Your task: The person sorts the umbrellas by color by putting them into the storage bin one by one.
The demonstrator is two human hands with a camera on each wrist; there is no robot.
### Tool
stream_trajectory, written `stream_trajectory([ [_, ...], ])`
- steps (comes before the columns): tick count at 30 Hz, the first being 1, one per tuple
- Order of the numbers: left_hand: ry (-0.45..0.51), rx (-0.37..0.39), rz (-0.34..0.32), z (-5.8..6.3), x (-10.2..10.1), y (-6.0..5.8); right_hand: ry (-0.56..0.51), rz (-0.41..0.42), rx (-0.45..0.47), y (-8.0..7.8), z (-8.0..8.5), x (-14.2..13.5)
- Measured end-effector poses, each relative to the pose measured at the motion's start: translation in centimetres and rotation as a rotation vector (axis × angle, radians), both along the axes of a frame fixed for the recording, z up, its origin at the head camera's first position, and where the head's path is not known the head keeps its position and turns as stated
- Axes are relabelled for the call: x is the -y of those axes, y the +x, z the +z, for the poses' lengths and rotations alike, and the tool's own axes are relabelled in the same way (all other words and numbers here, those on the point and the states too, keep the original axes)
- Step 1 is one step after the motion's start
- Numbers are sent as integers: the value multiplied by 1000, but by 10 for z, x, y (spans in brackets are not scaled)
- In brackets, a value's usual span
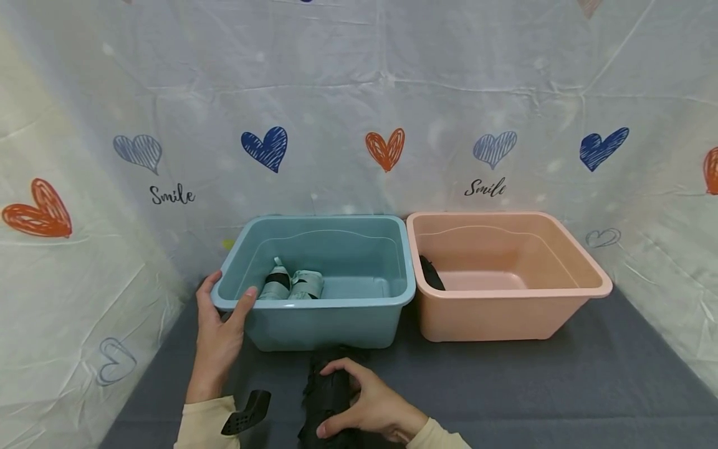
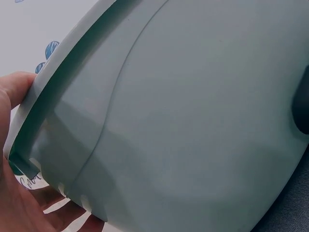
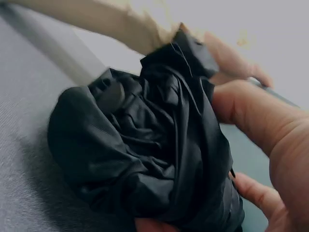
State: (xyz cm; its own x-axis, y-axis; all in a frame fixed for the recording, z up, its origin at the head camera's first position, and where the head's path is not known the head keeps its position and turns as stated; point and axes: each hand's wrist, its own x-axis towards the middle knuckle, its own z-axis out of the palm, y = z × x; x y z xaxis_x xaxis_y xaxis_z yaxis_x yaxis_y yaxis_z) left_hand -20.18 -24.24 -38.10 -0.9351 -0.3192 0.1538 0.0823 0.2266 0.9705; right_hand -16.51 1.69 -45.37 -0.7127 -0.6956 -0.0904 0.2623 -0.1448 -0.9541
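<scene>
My left hand (image 1: 219,337) grips the left front corner of a blue plastic bin (image 1: 331,324), thumb over the rim and fingers along the outer side. Its rim (image 2: 48,79) and wall slant through the left wrist view. On the table before the bin lies a long bundle of black fabric (image 1: 325,399), much like a folded umbrella. My right hand (image 1: 381,396) curls round it from the right, thumb and fingers spread along its length. Loose folds of the bundle (image 3: 159,140) fill the right wrist view, with a dark rounded knob among them.
Two pale blue-green rolled items (image 1: 307,284) with black bands lie in the blue bin's left half. A pink bin (image 1: 482,318) stands against its right side, a black item (image 1: 430,273) at its left wall. A white heart-patterned cloth (image 1: 336,62) hangs behind the grey table (image 1: 505,386).
</scene>
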Motion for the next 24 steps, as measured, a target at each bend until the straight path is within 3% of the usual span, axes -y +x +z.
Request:
stream_trajectory([
  [4, 2, -2, -1, 0, 0, 0, -66, 99, 70, -4, 4, -5],
  [8, -1, -1, 3, 0, 0, -1, -88, 176, 69, -5, 8, -7],
  [24, -21, 12, 13, -1, 1, 0, -81, 220, -207, 2, 41, -14],
])
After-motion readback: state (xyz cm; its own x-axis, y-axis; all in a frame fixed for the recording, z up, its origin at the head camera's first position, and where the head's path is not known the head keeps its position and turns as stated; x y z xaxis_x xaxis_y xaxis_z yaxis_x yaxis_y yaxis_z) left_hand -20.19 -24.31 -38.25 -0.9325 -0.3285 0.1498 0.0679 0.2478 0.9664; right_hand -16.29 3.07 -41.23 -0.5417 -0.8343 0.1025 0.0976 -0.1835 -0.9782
